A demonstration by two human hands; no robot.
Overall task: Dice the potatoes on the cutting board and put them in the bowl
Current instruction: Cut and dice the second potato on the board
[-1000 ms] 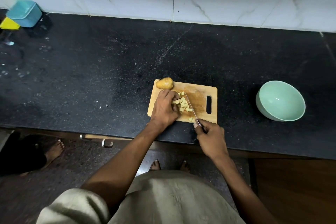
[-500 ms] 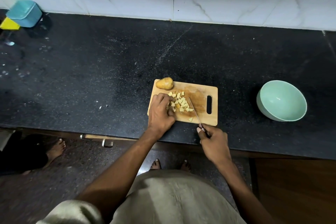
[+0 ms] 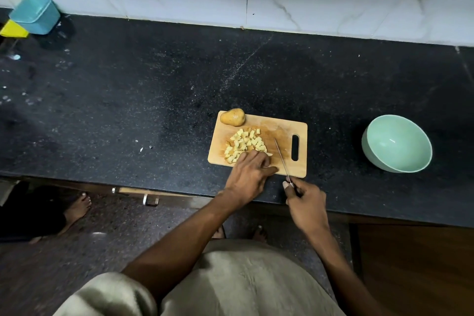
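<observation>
Looking down from the head camera, a wooden board [image 3: 259, 146] is seen on the black counter [image 3: 128, 110], near its front edge. A pile of dice [image 3: 245, 143] lies on the middle of the board. One whole potato [image 3: 233, 117] sits at the far left corner of the board, apart from the dice. The left hand [image 3: 250, 170] is laid palm down on the near edge of the board, its fingers [image 3: 252, 158] loosely spread and slightly bent, touching the near side of the pile; nothing is gripped in it. The right hand [image 3: 306, 204] is closed around the handle of a knife [image 3: 282, 159], over the front of the counter, just off the board. The thin blade is stretched over the board between the dice and the handle slot, and it cannot be told whether it touches the wood. A green bowl [image 3: 372, 159] stands on the counter well to the right of the board, tilted, with nothing seen inside.
</observation>
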